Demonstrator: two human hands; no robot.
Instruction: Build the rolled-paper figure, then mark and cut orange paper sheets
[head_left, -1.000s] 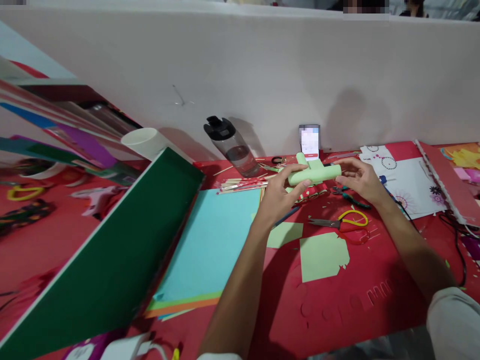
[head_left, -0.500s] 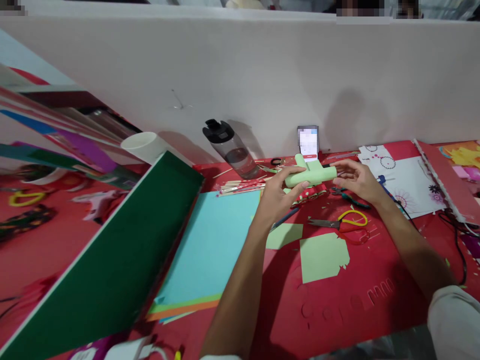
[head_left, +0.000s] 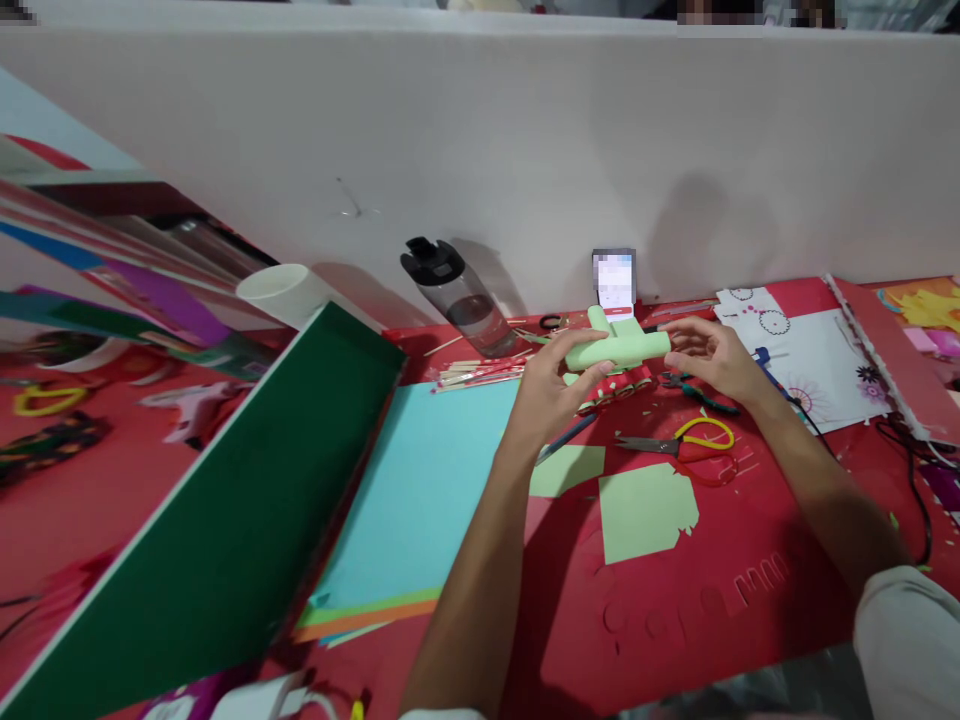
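Observation:
My left hand [head_left: 549,383] is closed around a light green paper model [head_left: 626,350] built of rolled tubes, its thumb underneath and fingers on top. My right hand [head_left: 711,355] is at the model's right end, fingers loosely curved and apart, fingertips close to the tube's end. A small dark bit shows by its index fingertip; I cannot make out what it is. Below lie scissors [head_left: 679,445] with yellow and red handles and two pieces of light green paper [head_left: 649,512]. Dark-handled pliers [head_left: 697,393] rest under my right hand.
Behind the model a lit phone [head_left: 615,280] leans on the white partition [head_left: 525,150]. A water bottle [head_left: 469,300] stands left of it. Blue paper sheets [head_left: 435,480] lie beside a green board [head_left: 217,520]. A pink glue gun [head_left: 184,405] and printed sheets [head_left: 806,370] are farther out.
Hardly anything differs. The whole view has shifted very slightly, and both hands stay in place at the green paper model.

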